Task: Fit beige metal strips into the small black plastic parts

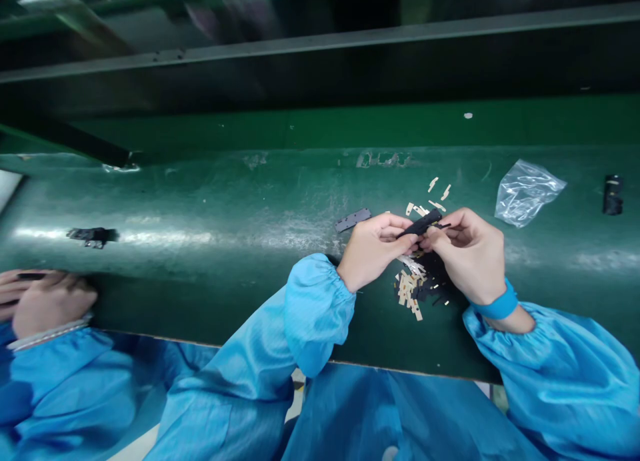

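- Our left hand (373, 251) and right hand (467, 258) are pressed together at the fingertips, both pinching a black strip (420, 223) in the air just above the green work surface (200, 194).
- Right under our hands lies a loose heap of beige slivers (407, 294) mixed with black scraps (430, 286).
- A dark grey strip (353, 220) lies just past our left fingers.
- A green gap separates our right hand from a crumpled plastic bag (530, 193); a black object (613, 194) sits near the frame's right edge.
- Our blue sleeves (315, 308) cross the surface's near edge (410, 372).
- A co-worker's hand (47, 304) stays well apart at far left (its grip is partly cut off, so we cannot tell it).
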Demonstrator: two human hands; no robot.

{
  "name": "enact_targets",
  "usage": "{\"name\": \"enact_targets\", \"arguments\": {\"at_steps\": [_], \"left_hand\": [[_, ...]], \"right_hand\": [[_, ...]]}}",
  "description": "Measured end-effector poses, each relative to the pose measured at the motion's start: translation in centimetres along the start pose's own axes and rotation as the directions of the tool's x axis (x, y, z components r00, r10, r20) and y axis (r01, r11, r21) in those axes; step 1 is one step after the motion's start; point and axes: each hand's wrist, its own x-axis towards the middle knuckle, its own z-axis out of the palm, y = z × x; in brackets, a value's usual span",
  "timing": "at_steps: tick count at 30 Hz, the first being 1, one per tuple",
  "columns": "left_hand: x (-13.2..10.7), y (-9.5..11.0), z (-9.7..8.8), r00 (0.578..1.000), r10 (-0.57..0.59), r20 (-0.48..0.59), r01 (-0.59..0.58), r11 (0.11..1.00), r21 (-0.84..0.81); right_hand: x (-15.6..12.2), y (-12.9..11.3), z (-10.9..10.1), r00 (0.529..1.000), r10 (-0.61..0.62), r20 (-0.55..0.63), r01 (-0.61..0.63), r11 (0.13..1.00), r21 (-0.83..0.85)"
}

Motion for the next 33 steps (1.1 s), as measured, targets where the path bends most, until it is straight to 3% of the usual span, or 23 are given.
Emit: {"name": "enact_targets", "arguments": {"at_steps": [33], "left_hand": [[-0.2, 0.42, 0.27, 0.999, 0.01, -0.037, -0.01, 1.0, 0.014]], "right_hand": [[-0.21, -0.1, 0.07, 1.0, -0.012, -0.027, 0.01, 0.998, -0.067]]}}
